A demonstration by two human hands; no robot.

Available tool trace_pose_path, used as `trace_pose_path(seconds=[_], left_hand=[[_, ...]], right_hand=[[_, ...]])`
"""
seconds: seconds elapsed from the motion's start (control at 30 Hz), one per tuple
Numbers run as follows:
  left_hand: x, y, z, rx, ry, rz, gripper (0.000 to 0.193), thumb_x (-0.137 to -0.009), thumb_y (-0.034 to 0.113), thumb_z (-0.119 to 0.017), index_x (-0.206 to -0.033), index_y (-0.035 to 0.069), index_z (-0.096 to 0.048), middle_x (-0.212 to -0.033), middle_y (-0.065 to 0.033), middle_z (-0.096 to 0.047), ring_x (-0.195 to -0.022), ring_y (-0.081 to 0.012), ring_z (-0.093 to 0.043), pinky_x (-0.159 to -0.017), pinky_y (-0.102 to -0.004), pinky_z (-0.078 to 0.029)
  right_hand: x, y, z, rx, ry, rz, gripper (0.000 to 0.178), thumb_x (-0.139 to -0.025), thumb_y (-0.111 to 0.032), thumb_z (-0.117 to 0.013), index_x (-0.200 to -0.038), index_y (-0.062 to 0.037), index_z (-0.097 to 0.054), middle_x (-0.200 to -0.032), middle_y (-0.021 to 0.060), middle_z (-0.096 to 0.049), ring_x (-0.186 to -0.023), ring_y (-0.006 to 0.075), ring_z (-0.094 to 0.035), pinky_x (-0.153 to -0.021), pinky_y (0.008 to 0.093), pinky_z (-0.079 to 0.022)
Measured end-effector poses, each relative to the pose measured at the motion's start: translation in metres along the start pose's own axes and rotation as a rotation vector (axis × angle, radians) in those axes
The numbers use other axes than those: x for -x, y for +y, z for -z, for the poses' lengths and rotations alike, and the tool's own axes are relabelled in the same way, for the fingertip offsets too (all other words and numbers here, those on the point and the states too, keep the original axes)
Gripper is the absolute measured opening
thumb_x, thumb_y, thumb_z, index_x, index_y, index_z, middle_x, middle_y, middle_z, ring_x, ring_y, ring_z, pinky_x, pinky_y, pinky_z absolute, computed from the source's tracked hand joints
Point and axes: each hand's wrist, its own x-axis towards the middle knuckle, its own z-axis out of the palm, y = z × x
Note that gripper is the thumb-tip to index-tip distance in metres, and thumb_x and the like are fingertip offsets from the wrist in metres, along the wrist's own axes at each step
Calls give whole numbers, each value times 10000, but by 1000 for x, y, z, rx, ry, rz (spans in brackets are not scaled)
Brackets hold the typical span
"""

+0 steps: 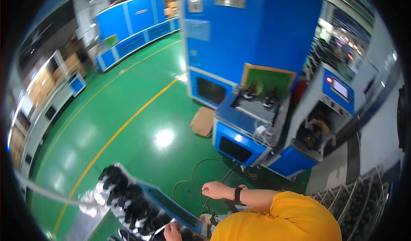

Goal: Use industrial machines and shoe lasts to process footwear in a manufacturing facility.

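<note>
My left hand [172,232] is at the lower edge, its fingers curled beside the near end of a row of black shoes [128,198] with white soles. What it grips, if anything, is hidden. My right hand [212,190] hangs over the green floor in a closed fist, with nothing visible in it. A black band [238,194] circles that wrist, and the forearm runs back to a yellow sleeve [299,211]. The shoes lie close together on a long blue-framed stand [171,204].
A tall blue machine [252,31] stands ahead, with dark shoes [269,101] on its worktop. To its right is a control panel [340,89]. Cardboard [202,121] lies on the floor. A thin hose [193,172] loops near the stand. Wire racks [359,198] stand at right.
</note>
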Motion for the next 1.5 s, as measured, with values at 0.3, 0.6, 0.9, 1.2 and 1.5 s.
trace_pose_path(seconds=[0.3, 0.6, 0.9, 1.2, 1.5], left_hand=[[-39, 93, -216, 130, -418, -2, 270, -983, 196, -634, -946, -58, -715, -828, -79, -723, -737, -122, -640, -659, -272, -490], [43, 244, -451, 113, -914, -36, 316, -1029, 244, -600, -1066, -50, -709, -965, -95, -745, -867, -153, -689, -782, -285, -537], [-4, 265, -574, -330, -987, -94, 343, -1001, 289, -581, -1062, -21, -716, -976, -88, -751, -891, -160, -699, -801, -305, -543], [-64, 315, -772, -616, -1050, -664, 456, -943, 394, -569, -1141, 17, -732, -1110, -234, -739, -1094, -396, -692, -951, -439, -532], [-170, 324, -965, -477, -788, -818, 647, -856, 393, -735, -1346, 0, -580, -1157, -252, -719, -1095, -420, -686, -967, -485, -530]], right_hand=[[149, 168, 117, -428, 287, -280, 368, -959, -343, -657, -1118, -22, -741, -973, 107, -769, -889, 208, -727, -788, 345, -555], [227, 282, 208, -780, 588, -360, 265, -960, -218, -676, -1089, 6, -733, -939, 76, -763, -837, 155, -706, -767, 323, -559], [298, 335, 339, -657, 1230, -342, 211, -975, -153, -691, -1114, 5, -699, -949, 92, -760, -879, 163, -723, -800, 306, -558], [299, 285, 550, 359, 1661, -211, 401, -933, -38, -666, -1327, 9, -602, -1323, 166, -625, -1179, 306, -618, -997, 389, -503], [229, 310, 655, 992, 1522, -628, 511, -966, -322, -648, -1372, -13, -616, -1549, 204, -503, -1436, 372, -470, -1177, 518, -346]])
